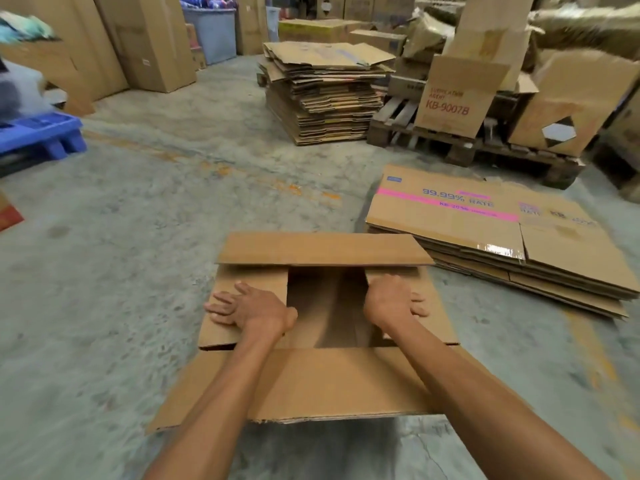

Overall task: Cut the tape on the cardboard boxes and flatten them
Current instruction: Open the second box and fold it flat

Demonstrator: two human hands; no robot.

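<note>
The plain brown cardboard box [325,382] stands open side up on the concrete floor [138,237], directly in front of the person and just beside a low stack of flattened boxes [467,216] on its right. The far long flap is raised and the near long flap is folded outward toward the person. The two short flaps lie inward, leaving a rectangular opening between them. The left hand [249,306] rests palm-down on the left short flap, its fingers [221,308] straight and spread. The right hand [391,299] rests palm-down on the right short flap, its fingers [417,303] straight and lying close together; its thumb is hidden behind the hand. Both forearms cross the near flap and cover part of it. The box walls are concealed under the flaps. The interior is dark and blurred. Whether tape remains on any seam cannot be told. The outer edges of the view are smeared.
</note>
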